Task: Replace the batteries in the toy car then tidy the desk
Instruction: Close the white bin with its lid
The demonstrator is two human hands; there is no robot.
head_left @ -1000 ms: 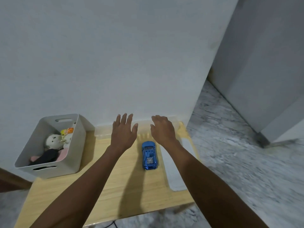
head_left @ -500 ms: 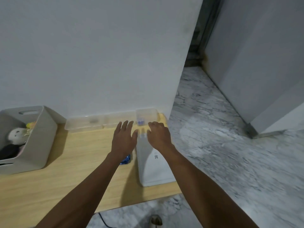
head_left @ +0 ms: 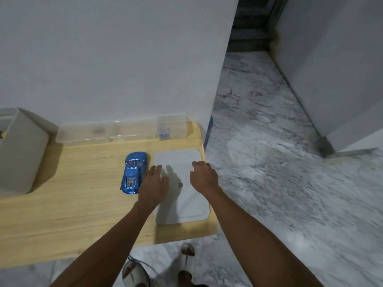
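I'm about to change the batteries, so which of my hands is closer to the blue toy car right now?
Left. Your left hand is right beside the blue toy car, just off its right side. Your right hand is farther away, over the white tray near the desk's right edge.

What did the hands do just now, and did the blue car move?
Both hands drew back from near the clear boxes and spread apart over the white tray: left hand beside the blue car, right hand at the tray's right side. Neither holds anything. The car, tray and grey bin stayed on the desk.
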